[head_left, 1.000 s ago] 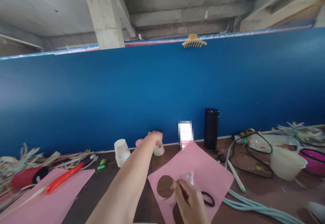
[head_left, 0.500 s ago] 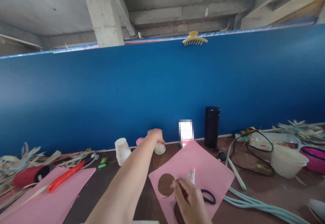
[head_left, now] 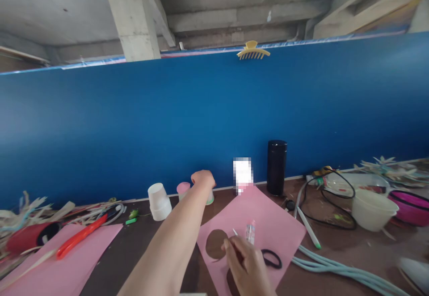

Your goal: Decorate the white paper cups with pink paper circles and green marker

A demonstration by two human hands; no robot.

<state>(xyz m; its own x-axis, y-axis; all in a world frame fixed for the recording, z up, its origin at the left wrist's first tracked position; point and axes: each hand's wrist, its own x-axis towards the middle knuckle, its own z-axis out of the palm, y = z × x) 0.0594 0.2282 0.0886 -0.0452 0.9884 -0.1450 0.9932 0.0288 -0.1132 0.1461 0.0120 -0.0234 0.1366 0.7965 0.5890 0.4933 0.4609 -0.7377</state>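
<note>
The left arm stretches far forward past the left side of the pink sheet (head_left: 268, 224), wrist bent down; the left hand (head_left: 203, 179) is knuckles-up over a small cup (head_left: 210, 198) beyond the sheet's left edge. Its fingertips are hidden, so I cannot tell whether they grip the cup. The right hand (head_left: 246, 260) hovers over or rests on the sheet's lower part, fingers curled, thumb and forefinger narrowed beside the sheet's round brown patch (head_left: 214, 244); whether it pinches anything, I cannot tell. On the sheet, a clear tube (head_left: 250, 232) lies just beyond that hand and a black loop (head_left: 280, 260) to its right. Farther out, stacked white cups (head_left: 160, 204) stand left of the sheet, and a black cylinder (head_left: 276, 166) stands upright behind it.
</note>
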